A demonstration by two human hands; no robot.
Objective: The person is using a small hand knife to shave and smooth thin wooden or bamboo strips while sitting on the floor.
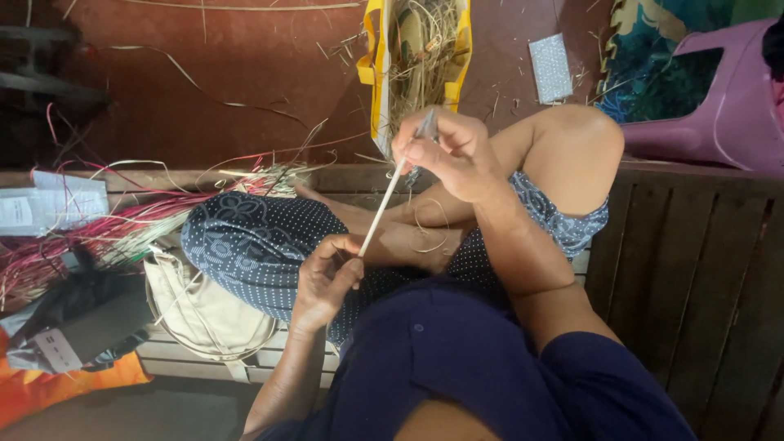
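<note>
Left hand pinches the lower end of a pale cane strip; right hand grips a small blade against its upper end, so the strip stays taut between them. Hands apart, over the lap. Slatted wooden bench beneath. Yellow bag at 12, dyed strips at 9, pink plastic chair at 2, red floor.

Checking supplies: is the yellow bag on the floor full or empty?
Partly filled: the open yellow bag shows loose straw fibres inside; depth cannot be told.
</note>
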